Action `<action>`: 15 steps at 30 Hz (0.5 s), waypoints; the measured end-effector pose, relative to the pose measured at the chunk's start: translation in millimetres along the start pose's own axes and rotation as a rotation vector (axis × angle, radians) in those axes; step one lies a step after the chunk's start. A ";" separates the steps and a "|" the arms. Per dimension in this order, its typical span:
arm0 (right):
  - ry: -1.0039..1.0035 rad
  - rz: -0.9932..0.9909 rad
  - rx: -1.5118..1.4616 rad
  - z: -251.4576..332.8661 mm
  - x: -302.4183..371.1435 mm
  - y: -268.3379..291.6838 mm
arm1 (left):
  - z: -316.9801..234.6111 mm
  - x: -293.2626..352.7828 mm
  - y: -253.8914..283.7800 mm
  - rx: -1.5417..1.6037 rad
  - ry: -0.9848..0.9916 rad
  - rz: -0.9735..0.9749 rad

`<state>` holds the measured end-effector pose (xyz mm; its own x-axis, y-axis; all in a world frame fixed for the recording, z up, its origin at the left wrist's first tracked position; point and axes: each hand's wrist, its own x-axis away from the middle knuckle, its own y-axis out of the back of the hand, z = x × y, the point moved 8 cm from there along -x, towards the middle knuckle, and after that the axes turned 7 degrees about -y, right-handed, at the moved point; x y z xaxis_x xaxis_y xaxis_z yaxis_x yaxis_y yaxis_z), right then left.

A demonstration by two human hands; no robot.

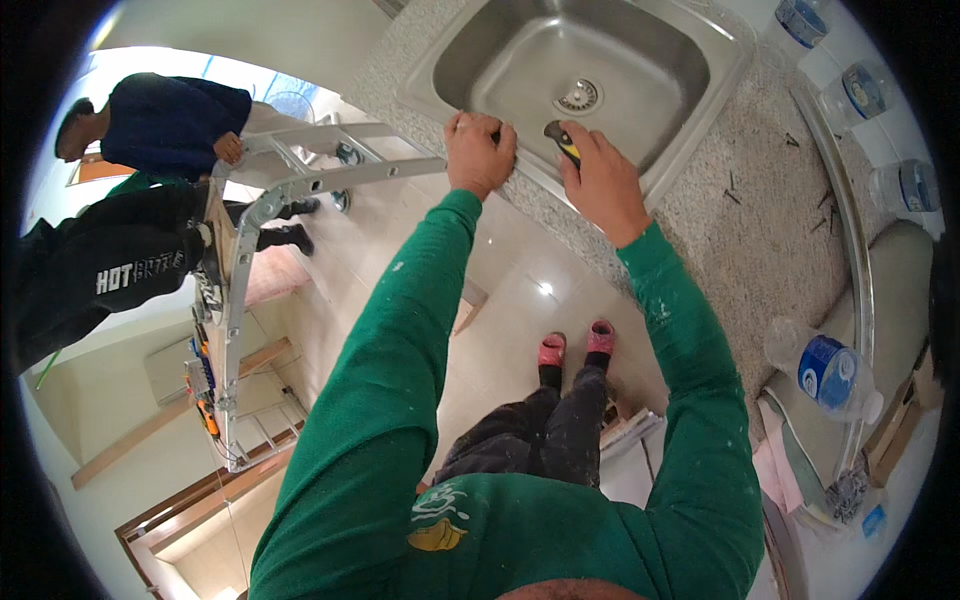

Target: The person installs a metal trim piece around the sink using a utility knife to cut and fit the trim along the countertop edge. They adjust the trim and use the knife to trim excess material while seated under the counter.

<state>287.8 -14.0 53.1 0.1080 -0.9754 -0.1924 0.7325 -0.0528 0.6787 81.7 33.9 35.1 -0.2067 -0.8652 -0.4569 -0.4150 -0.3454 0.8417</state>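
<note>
The right hand [605, 185] is closed around a short black-and-yellow handled tool [563, 140], which is at the front rim of a rectangular stainless-steel sink [510, 75] with a round metal drain [579, 96]. The sink is set into a speckled grey stone surface [690, 240]. The left hand [482, 150] rests at the same front rim, left of the tool, with its fingers curled; whether it grips anything cannot be told. To the right, small dark screw-like pieces [733, 193] lie scattered on the surface. Farther right, a clear plastic bottle with a blue label [828, 371] lies on its side. Left of the person, a silver metal ladder [237, 290] stands near a co-worker in a dark blue top [170, 120].
</note>
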 end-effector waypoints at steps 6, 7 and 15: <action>0.045 -0.084 -0.052 -0.9 -4.7 12.6 | 7.2 5.5 2.6 -0.054 0.020 0.037; 0.059 -0.122 -0.051 -1.6 -7.6 17.0 | 6.5 4.5 3.3 -0.063 0.012 0.026; -0.029 -0.076 -0.180 1.9 -15.2 43.0 | 9.2 4.5 3.5 -0.036 0.018 -0.015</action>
<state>316.4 -1.8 86.6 0.0303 -0.9759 -0.2163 0.8464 -0.0901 0.5249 71.2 32.2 33.4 -0.1850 -0.8662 -0.4643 -0.3852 -0.3707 0.8451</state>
